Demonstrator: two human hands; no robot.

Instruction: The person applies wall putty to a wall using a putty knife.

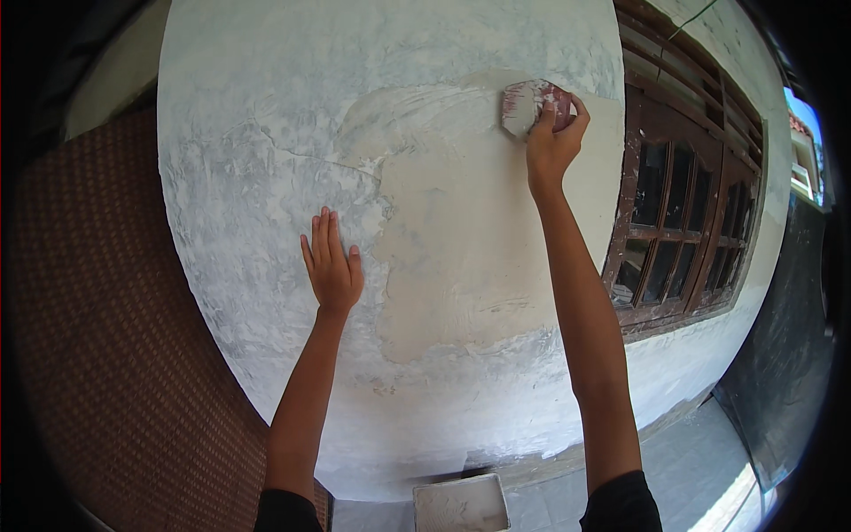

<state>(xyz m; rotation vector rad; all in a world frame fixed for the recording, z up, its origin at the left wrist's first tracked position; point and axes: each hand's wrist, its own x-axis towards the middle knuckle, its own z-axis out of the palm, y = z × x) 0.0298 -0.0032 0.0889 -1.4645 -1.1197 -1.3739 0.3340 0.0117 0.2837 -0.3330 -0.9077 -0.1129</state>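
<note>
My right hand (pixel 556 142) is raised high against the wall, its fingers closed on a dark red putty spreader (pixel 523 106). White putty smears the spreader's flat face. It lies close to the wall at the upper right corner of a cream putty patch (pixel 452 239); whether its edge touches cannot be made out. Lower down and to the left, my left hand (pixel 334 270) rests flat on the whitish-grey wall (pixel 239 204), fingers stretched upward and holding nothing. Below, a shallow tray (pixel 461 504) with a pale coating inside stands near the foot of the wall.
A brown wooden window (pixel 678 204) with dark glass panes borders the wall on the right. Woven brown matting (pixel 115 310) covers the left side. Grey tiled floor (pixel 550 496) runs along the bottom, and a dark sheet (pixel 780 328) hangs or leans at the far right.
</note>
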